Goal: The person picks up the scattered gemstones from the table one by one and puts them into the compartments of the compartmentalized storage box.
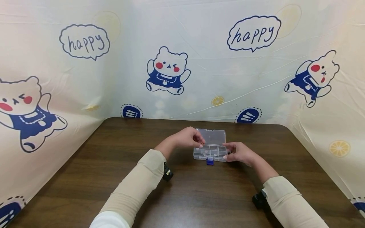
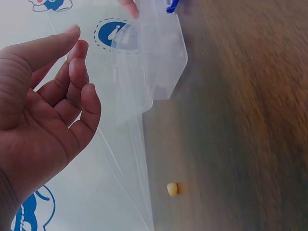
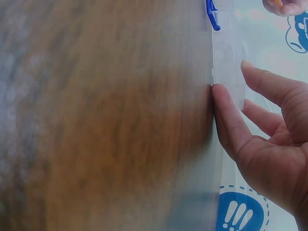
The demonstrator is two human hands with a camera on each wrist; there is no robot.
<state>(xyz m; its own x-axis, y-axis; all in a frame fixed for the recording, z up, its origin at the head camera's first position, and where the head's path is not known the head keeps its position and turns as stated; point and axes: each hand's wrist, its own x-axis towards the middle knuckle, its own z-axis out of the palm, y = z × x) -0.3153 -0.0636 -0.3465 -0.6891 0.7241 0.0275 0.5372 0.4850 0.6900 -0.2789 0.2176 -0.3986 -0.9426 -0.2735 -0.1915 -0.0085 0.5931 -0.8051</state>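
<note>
A clear plastic compartment box [image 1: 201, 158] stands on the table with its lid [image 1: 214, 136] raised at the back. Its blue latch [image 1: 209, 161] hangs at the front. Above the left compartments, my left hand [image 1: 189, 137] pinches a small orange piece [image 3: 278, 3], mostly covered by the fingertips. Holding the box's right end is my right hand [image 1: 240, 153], thumb at the front corner and forefinger toward the back. Several pale small pieces [image 1: 206, 152] lie in the compartments; their kind is too small to tell.
In the left wrist view a small yellowish piece [image 2: 172, 188] lies on the table. Beside the right hand's fingers sits a small dark piece [image 1: 229, 152]. The brown wooden table [image 1: 182, 196] ends at a printed cloth [image 1: 199, 79] behind and at both sides.
</note>
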